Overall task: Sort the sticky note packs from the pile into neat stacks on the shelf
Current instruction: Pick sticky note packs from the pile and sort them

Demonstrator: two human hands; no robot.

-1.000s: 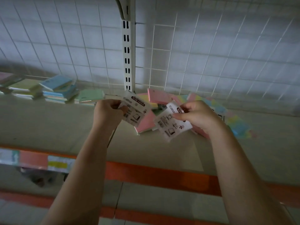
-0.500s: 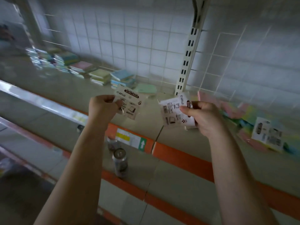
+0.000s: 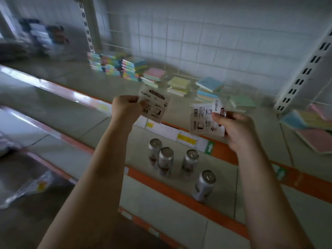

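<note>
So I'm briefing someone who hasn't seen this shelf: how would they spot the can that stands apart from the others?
Start at the lower shelf, the one under the orange-edged shelf that carries the sticky note stacks. Four silver cans stand there, three of them bunched together toward the back. The lone can stands by itself, nearest the camera and furthest right, close to the orange front edge.
</note>
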